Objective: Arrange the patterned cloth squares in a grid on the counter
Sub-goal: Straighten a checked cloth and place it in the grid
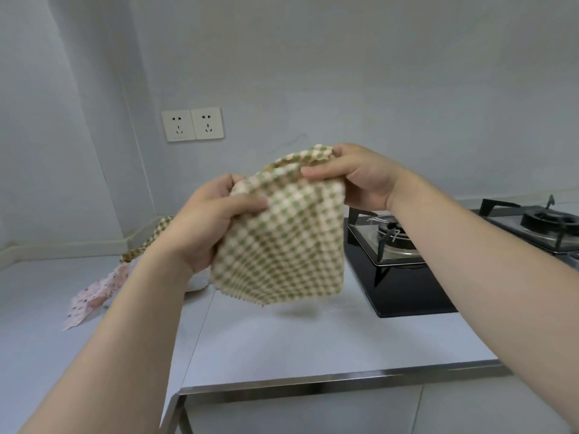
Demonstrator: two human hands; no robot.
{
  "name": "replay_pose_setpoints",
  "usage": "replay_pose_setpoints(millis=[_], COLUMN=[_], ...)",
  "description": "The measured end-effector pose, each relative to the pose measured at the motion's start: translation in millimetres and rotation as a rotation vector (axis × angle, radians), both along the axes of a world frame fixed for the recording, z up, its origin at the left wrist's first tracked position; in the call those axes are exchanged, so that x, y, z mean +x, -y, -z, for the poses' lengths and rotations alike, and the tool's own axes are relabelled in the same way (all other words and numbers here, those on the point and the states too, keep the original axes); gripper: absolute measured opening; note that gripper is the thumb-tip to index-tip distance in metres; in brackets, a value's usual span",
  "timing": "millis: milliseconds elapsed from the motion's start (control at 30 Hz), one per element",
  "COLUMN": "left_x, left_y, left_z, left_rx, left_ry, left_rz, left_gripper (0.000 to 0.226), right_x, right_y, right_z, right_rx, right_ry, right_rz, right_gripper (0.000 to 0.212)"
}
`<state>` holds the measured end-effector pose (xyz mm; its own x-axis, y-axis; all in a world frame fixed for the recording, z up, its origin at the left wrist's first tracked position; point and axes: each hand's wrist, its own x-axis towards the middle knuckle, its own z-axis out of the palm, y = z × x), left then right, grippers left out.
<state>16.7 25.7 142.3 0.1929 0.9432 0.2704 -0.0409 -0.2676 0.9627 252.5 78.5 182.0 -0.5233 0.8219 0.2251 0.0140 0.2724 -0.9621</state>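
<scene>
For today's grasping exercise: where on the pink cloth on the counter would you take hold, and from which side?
Pinch the pink cloth at its near corner, probably from the front left: that corner lies free on the counter, while its far end is hidden behind the left arm.

The camera rides on the person's head, just behind the near edge of the table, facing forward and tilted down toward the far wall. Its wide lens bows that near edge and curves the wall lines. It sits close. Both forearms run in from the bottom corners, and the left hand and right hand, gripping the checked cloth, fill the middle. The sockets show upper left. The stove lies toward the table's right edge, partly cut off.
</scene>
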Motion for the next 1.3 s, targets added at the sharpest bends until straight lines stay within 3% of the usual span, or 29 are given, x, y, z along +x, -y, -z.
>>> replay_pose_setpoints(millis=[133, 200, 333, 400, 467, 600, 733, 867, 967, 1067, 1167, 1233, 1300], left_x=[-12, -18, -24, -27, -27, -34, -35, -35, -30, -26, -29, -32, -32], left_y=[-1, -10, -28, -36, -39, -45, -45, -38, -29, -31, -44, -56, -63], left_z=[-3, 2, 19, 26, 29, 33, 32, 22, 17, 19, 35, 50, 65], left_rx=[-0.037, -0.07, -0.141, -0.199, -0.239, -0.191, -0.13, -0.09, -0.234, -0.482, -0.511, -0.399, -0.274], left_ry=[0.203, 0.125, -0.275, -0.289, -0.244, -0.288, -0.17, 0.02, 0.206, 0.335, 0.203, -0.027, -0.283], left_rz=[0.199, 0.118, -0.268, -0.33, -0.321, -0.381, -0.38, -0.273, -0.094, -0.097, -0.26, -0.437, -0.538], left_gripper=[0.046, 0.048, 0.033, 0.027, 0.023, 0.009, 0.011, 0.01, 0.014, 0.013, 0.013, 0.022, 0.015], right_x=[10, 13, 14, 13, 13, 19, 23, 30, 40, 44, 41, 38, 35], right_y=[8, 4, -16, -28, -38, -56, -59, -48, -47, -55, -65, -74, -83], right_z=[-4, -1, 21, 35, 51, 69, 69, 57, 51, 55, 71, 87, 104], right_rx=[-0.074, -0.123, -0.195, -0.154, -0.084, -0.001, -0.034, -0.082, -0.152, -0.289, -0.294, -0.24, -0.161], right_ry=[-0.171, -0.185, -0.128, -0.042, 0.052, 0.146, 0.046, -0.11, -0.239, -0.245, -0.083, 0.07, 0.187], right_rz=[-0.09, -0.054, 0.036, 0.11, 0.17, 0.222, 0.175, 0.061, -0.021, -0.04, 0.092, 0.249, 0.392], right_gripper=[0.024, 0.026, 0.03, 0.02, 0.026, 0.016, 0.021, 0.013, 0.03, 0.04, 0.023, 0.016, 0.013])
